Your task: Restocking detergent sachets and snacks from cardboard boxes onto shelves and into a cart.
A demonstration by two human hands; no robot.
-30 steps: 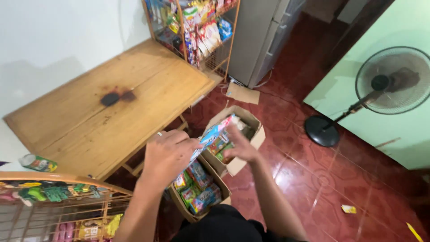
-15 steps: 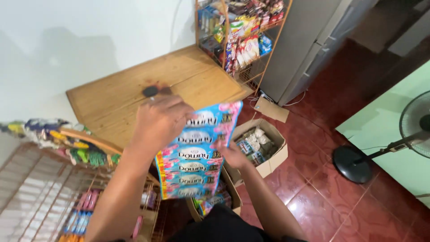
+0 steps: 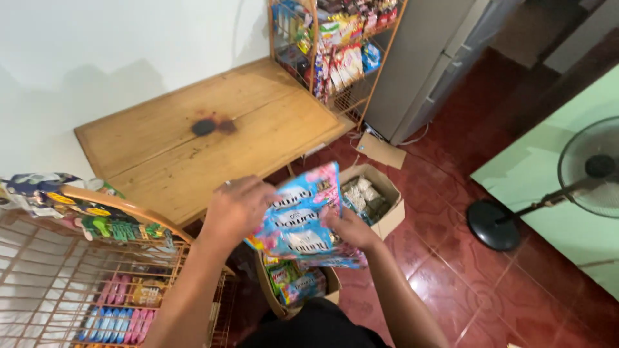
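A wooden table (image 3: pixel 193 148) bore a dark stain (image 3: pixel 207 125) near its middle. On the red tiled floor (image 3: pixel 490 283) beside the table stood two open cardboard boxes (image 3: pixel 385 201) of packets.

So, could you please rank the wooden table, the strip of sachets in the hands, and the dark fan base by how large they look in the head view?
1. Wooden table, clearly the largest.
2. Strip of sachets; it is held close to the camera, which inflates it.
3. Fan base, the smallest, though it stands farther away on the floor.
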